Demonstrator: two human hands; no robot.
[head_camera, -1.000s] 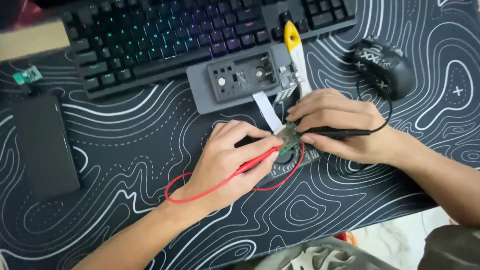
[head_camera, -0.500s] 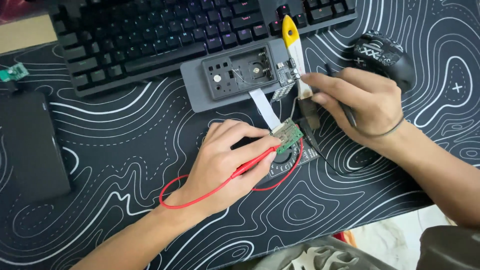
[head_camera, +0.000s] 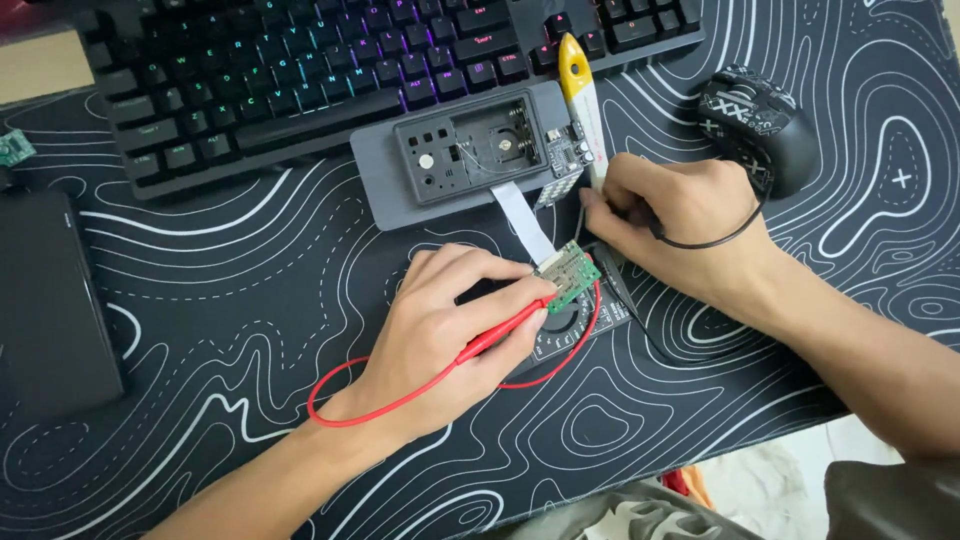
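My left hand (head_camera: 440, 330) pinched the red probe (head_camera: 497, 338) onto the green board (head_camera: 571, 274); my right hand (head_camera: 668, 210) gripped the black probe, steadying best by the mat's (head_camera: 200, 300) far edge.

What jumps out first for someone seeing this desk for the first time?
The left hand at the middle presses a red probe against a small green circuit board. Behind it lies an opened grey device in front of a rainbow-lit keyboard. The right hand holds a black lead beside a yellow-handled tool.
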